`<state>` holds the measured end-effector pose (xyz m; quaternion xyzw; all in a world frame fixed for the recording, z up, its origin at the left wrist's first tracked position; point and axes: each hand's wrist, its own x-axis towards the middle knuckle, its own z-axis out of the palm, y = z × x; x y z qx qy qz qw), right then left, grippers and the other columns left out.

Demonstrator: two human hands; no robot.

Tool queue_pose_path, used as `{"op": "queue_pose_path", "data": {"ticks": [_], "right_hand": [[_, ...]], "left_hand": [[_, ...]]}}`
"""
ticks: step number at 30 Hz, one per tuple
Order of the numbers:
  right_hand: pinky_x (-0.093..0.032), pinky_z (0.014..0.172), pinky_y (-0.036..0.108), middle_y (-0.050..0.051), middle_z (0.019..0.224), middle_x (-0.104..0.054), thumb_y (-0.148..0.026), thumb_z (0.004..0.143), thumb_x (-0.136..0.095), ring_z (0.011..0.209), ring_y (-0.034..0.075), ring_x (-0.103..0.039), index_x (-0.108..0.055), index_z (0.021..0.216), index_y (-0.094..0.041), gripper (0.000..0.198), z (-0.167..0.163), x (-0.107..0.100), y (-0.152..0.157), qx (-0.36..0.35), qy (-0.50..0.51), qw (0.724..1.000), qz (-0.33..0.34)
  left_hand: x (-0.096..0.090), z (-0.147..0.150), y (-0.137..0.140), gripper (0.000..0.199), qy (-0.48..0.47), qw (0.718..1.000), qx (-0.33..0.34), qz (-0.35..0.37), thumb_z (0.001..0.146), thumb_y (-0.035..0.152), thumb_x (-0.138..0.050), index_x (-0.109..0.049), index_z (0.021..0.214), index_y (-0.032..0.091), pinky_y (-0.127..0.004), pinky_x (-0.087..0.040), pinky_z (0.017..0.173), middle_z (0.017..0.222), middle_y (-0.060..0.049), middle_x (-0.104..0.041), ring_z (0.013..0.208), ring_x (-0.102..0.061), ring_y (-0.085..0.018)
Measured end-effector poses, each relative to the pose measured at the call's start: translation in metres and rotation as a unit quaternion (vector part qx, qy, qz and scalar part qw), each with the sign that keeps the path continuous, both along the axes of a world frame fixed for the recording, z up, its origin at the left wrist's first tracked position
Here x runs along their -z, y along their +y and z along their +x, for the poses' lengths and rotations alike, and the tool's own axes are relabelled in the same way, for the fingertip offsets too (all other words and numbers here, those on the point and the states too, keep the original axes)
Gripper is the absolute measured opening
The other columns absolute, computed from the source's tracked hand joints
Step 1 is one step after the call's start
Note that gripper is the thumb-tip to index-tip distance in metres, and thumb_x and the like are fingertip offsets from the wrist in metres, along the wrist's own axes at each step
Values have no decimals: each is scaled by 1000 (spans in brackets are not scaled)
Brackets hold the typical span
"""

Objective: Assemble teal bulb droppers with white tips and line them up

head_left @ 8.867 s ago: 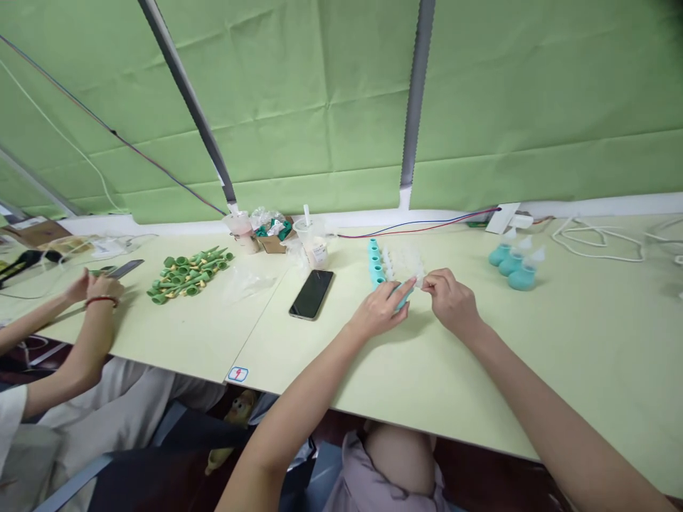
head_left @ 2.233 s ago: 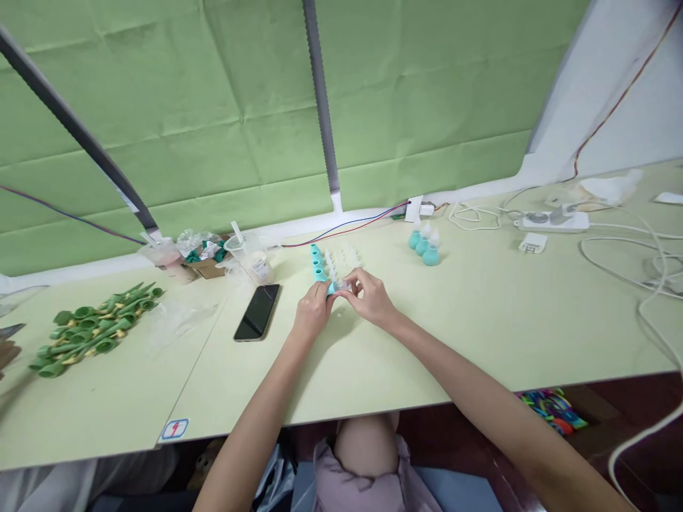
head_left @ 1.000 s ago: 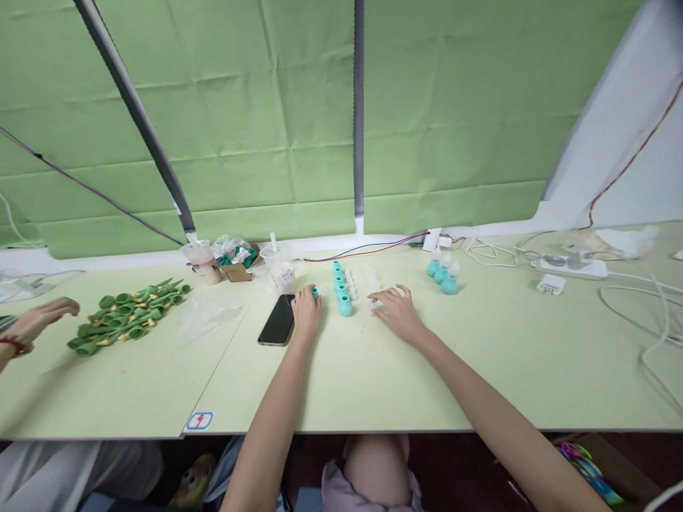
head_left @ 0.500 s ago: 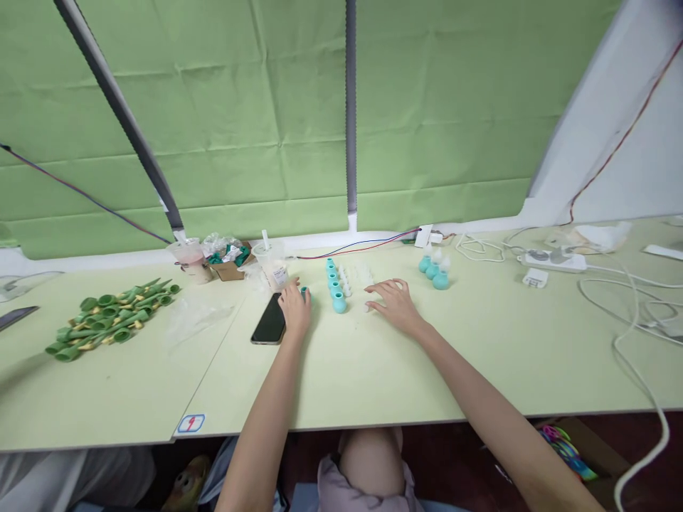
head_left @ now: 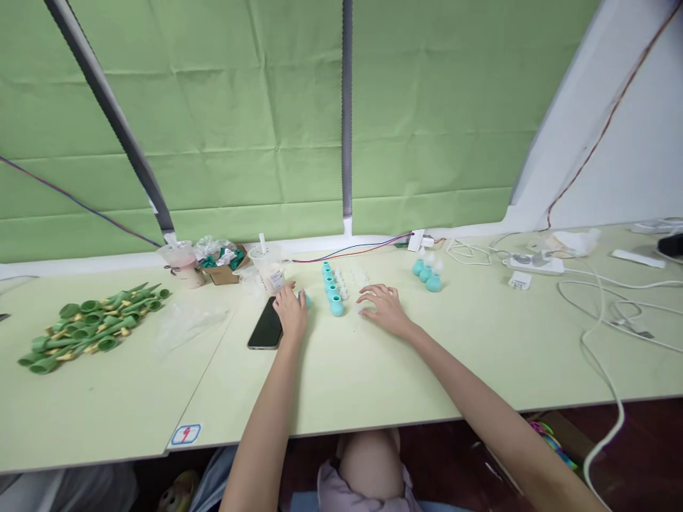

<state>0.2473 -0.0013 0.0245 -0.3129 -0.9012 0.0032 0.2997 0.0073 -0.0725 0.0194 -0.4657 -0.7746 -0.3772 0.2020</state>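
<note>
Head view: five teal pots (head_left: 331,292) are lined up on the surface (head_left: 427,355); a sixth pot (head_left: 307,301) is half-hidden by the left hand (head_left: 291,311), whose grip cannot be judged. The right hand (head_left: 385,308) is held with grip parted; three white-tipped pots (head_left: 425,274) are grouped farther right.

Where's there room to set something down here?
Mostly free: the pale table right of the right hand, in front of three white-tipped turquoise pots and a white adapter; also in front of the row of open turquoise pots. Crowded: around the left hand, beside that row and the black rectangular phone.
</note>
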Motion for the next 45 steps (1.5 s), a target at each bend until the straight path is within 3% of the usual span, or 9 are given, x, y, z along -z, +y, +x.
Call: {"op": "queue_pose_path", "data": {"ticks": [10, 16, 21, 24, 28, 31, 34, 37, 45], "right_hand": [[-23, 89, 41, 1, 116, -53, -41, 74, -62, 112, 24, -39, -63, 87, -30, 17, 15, -24, 27, 71, 8, 997, -13], [-22, 91, 43, 1, 116, -52, -36, 72, -64, 113, 24, -38, -62, 87, -29, 16, 15, -10, 32, 92, -20, 996, -9], [-25, 89, 41, 4, 118, -51, -36, 72, -64, 111, 24, -40, -57, 98, -28, 28, 11, -13, 23, 104, 51, 993, -15], [-30, 87, 36, 4, 111, -54, -39, 74, -61, 104, 22, -45, -59, 94, -25, 25, 13, -23, 14, 52, 90, 994, -38], [-38, 71, 27, 1, 95, -59, -41, 71, -64, 78, 15, -53, -61, 97, -26, 30, 9, -24, -3, -107, -14, 982, -154], [-38, 68, 25, -1, 93, -60, -40, 70, -66, 79, 15, -55, -60, 101, -27, 34, -3, -17, -19, -144, -71, 972, -172], [-39, 70, 25, -1, 92, -62, -31, 78, -57, 83, 15, -57, -63, 92, -25, 16, -13, -11, -29, -157, -81, 971, -163], [-39, 70, 24, -1, 90, -65, -25, 80, -53, 83, 15, -59, -65, 82, -24, 12, -15, -12, -30, -141, -72, 974, -161], [-39, 67, 23, -6, 92, -68, -32, 83, -51, 75, 11, -60, -65, 88, -29, 15, -1, -30, 7, 1, -12, 991, -134]], "left_hand": [[-2, 1, 0, 35, -4, 1000, 2, -15, 87, 38, -34, -47, 112, 17, -38, -34, 85, 109, -9, -56, 102, -47, -24], [-4, 4, -4, 54, 37, 998, -2, -52, 80, 49, -43, -41, 121, 13, -42, -32, 90, 113, -14, -52, 106, -44, -27], [-4, 5, -7, 62, 63, 996, -33, -48, 79, 48, -46, -35, 127, 9, -47, -25, 98, 124, -18, -45, 116, -38, -30], [-4, 4, -5, 62, 64, 996, -40, -48, 79, 47, -46, -34, 128, 10, -49, -21, 100, 125, -18, -44, 118, -36, -30], [-5, 7, -6, 60, 63, 996, -38, -46, 79, 45, -47, -34, 128, 11, -50, -22, 100, 125, -18, -44, 118, -37, -30], [-10, 17, -11, 60, 79, 996, -26, -44, 78, 43, -52, -35, 127, 13, -48, -23, 100, 125, -17, -44, 118, -37, -29], [-15, 26, -15, 59, 110, 993, 6, -50, 76, 40, -57, -37, 125, 17, -46, -22, 102, 126, -14, -44, 119, -36, -27], [-16, 26, -15, 57, 109, 992, -3, -61, 76, 40, -57, -38, 124, 17, -46, -23, 101, 124, -14, -46, 117, -38, -27], [-2, 12, -7, 60, 87, 991, -48, -94, 78, 43, -52, -37, 126, 10, -47, -27, 97, 114, -18, -52, 111, -44, -29]]}}
